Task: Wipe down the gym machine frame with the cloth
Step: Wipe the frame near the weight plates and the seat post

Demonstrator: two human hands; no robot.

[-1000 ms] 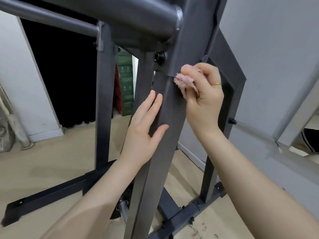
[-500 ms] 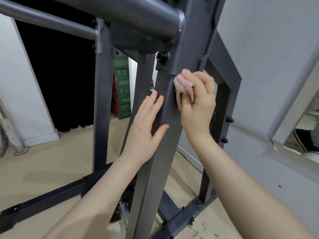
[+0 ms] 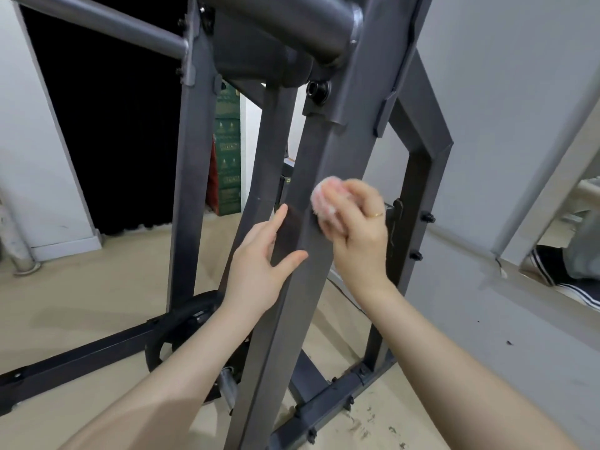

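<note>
i have the cloth (image 3: 328,203) bunched into a soft pink wad under my right hand (image 3: 355,235), fingers curled round it and pressing it flat against the right face of the slanted post (image 3: 292,303) of the gym machine frame (image 3: 418,131). my left hand (image 3: 259,264) rests open on the near-left face of the same post, just below and left of the cloth, fingers straight and close together, thumb spread out across the front edge. a gold ring (image 3: 376,215) sits on one right finger.

to do this stroke well, i judge i should keep the wad flat on the metal and run it along the length of the post, not across, so it follows the square tube's edges. the left hand is best kept as a brace, clear of the cloth's path. the corner ridges and the bolt (image 3: 316,89) higher up probably catch dust, so the fluffy pile should be pushed into them.

the post is matt dark grey steel, square in section, faintly scuffed. above it a thick round tube (image 3: 285,24) has a smoother sheen. the cloth looks fuzzy and limp, likely to shed on rough welds. the floor (image 3: 81,287) is pale beige, with dark flecks near the base rail (image 3: 337,404).
</note>
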